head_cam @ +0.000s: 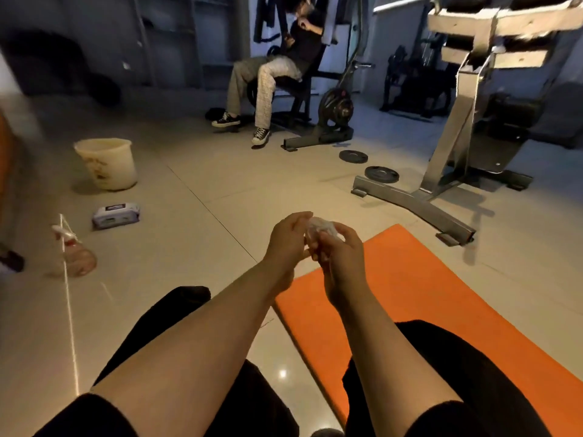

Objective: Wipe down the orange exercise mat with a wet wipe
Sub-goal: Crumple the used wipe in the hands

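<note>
Head view: left hand (285, 244) and right hand (339, 260) both grip a crumpled wet wipe (318, 230) between them, held above the near corner of the orange mat (410, 285) — fingers partly hidden, apparently curled. Wipes pack (115, 215) and bucket (107, 164) on floor, left.

Bare forearms, black sleeves (94, 414) pushed to the elbows, black trousers (441, 357)

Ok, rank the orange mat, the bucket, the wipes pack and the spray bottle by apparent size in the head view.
1. orange mat
2. bucket
3. wipes pack and spray bottle: look alike, so unranked.
</note>
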The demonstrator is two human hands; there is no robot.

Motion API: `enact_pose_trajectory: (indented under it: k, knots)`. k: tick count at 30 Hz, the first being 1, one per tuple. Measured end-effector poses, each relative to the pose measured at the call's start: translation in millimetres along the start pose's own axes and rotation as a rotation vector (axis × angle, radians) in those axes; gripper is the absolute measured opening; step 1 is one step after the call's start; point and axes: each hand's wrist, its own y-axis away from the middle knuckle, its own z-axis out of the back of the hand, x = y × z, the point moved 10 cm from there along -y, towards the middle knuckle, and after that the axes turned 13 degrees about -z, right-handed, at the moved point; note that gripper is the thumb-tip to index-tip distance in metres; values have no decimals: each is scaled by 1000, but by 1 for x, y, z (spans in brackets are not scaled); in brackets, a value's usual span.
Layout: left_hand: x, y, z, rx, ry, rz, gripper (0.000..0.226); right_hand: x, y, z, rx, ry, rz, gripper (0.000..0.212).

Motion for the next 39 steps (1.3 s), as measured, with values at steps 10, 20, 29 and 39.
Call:
enact_pose_trajectory:
  k: [10,20,29,39]
  knots:
    - [-68,9,121,-53,4,-9,24,27,27,-133,194,218,65,22]
    - [-55,-21,241,-412,88,-30,27,-29,-8,-252,416,352,31,14]
    - [-5,-72,328,-574,-85,80,15,-116,-91,-321,378,480,-368,26]
    - [67,-92,445,-683,-212,271,18,-233,-137,-396,553,671,-671,7]
